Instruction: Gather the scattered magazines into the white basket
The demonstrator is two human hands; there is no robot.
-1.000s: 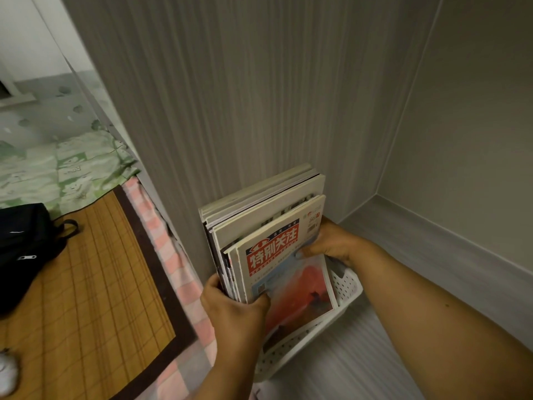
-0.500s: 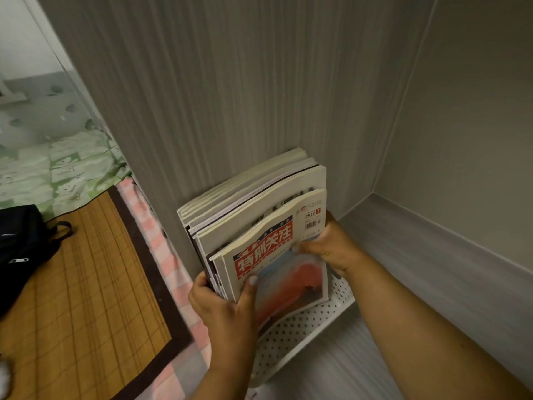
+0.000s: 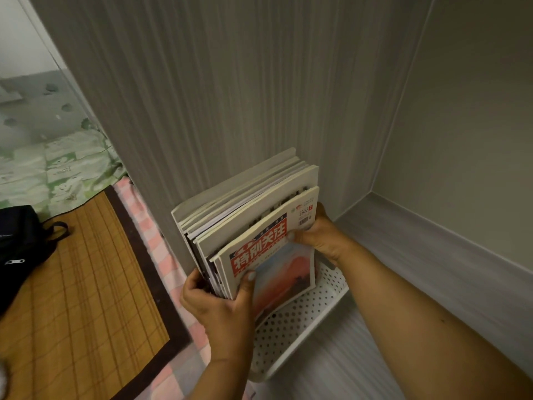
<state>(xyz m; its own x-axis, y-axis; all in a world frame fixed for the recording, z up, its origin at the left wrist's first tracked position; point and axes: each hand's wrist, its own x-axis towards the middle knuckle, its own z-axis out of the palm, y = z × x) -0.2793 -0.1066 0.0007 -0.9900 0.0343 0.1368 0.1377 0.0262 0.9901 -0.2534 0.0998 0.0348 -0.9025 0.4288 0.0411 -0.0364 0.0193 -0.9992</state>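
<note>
The stack of magazines (image 3: 248,217) now stands higher than a second ago, its lower edge lifted over the white basket (image 3: 300,321) at 6 o'clock of centre. Left hand (image 3: 219,301) clamps the near corner; right hand (image 3: 323,238) pinches the far edge at 3 o'clock. Judgement: the stack is being re-seated, deposit not complete

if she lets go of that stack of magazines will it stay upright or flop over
Probably flops. The stack of magazines is soft-covered; the front cover bows under the left hand. It likely fans apart, since both the left and the right hand clamp its edges. The white basket wall looks low beside it.
</note>
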